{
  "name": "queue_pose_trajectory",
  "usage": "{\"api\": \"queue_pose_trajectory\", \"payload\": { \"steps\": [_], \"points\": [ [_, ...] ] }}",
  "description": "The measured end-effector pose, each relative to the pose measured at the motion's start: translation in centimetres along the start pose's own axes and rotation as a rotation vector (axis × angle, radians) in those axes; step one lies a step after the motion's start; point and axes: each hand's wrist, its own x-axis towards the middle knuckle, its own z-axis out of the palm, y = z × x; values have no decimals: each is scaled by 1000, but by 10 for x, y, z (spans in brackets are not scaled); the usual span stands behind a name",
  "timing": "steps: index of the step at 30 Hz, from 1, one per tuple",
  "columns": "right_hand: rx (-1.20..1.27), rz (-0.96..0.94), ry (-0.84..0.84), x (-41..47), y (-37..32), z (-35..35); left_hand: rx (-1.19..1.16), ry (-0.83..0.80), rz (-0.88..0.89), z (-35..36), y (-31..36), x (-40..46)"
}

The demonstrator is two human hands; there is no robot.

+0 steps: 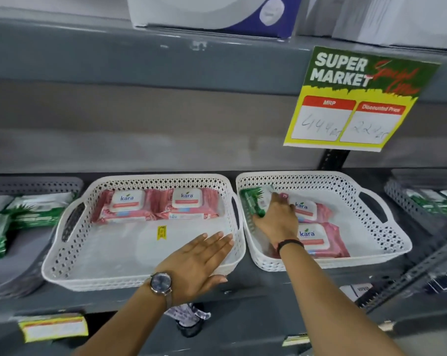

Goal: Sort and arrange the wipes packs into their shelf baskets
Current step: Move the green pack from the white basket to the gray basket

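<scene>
Two white perforated baskets stand side by side on the grey shelf. The left basket [63, 268] holds two pink Kara wipes packs [126, 205] [187, 202] along its back wall. The right basket [386, 242] holds two more pink packs [317, 211] [322, 241] and a green-and-white wipes pack [255, 200] at its back left corner. My right hand [276, 222] reaches into that basket, its fingers closed around the green pack. My left hand [199, 260] lies flat, fingers spread, over the left basket's front right rim, holding nothing.
Grey baskets with green-and-white packs flank the pair: one at the far left [24, 214], another at the far right [432, 201]. A yellow-green price sign [358, 98] hangs from the shelf above. Boxes [212, 14] stand on the upper shelf.
</scene>
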Motion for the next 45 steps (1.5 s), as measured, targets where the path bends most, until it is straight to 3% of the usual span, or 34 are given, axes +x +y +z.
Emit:
{"api": "queue_pose_trajectory", "payload": {
  "steps": [6,10,13,19,24,28,33,36,41,45],
  "points": [
    [222,-69,261,-17,-27,-42,42,7,-92,-10,-39,-56],
    [413,-401,311,-45,-108,-43,55,8,-280,-19,-91,-129],
    [486,-596,209,-69,-183,-19,64,13,-421,-23,-136,-188],
    [380,-877,-53,-106,-303,53,19,31,-631,-14,-215,-281],
    [37,-957,-257,-126,-356,111,-18,61,-668,-1,-243,-318],
    [-283,-918,-244,-130,-367,132,-33,62,-655,5,-246,-320],
    [-229,-930,-293,-127,-368,123,-51,73,-646,0,-244,-315],
    [-82,-958,-165,-120,-355,103,-58,90,-584,-5,-232,-295],
    [63,-789,89,-79,-275,46,-61,137,-361,-17,-182,-211],
    [-6,-560,149,-45,-175,0,-97,181,-206,-22,-132,-141]
  ]
}}
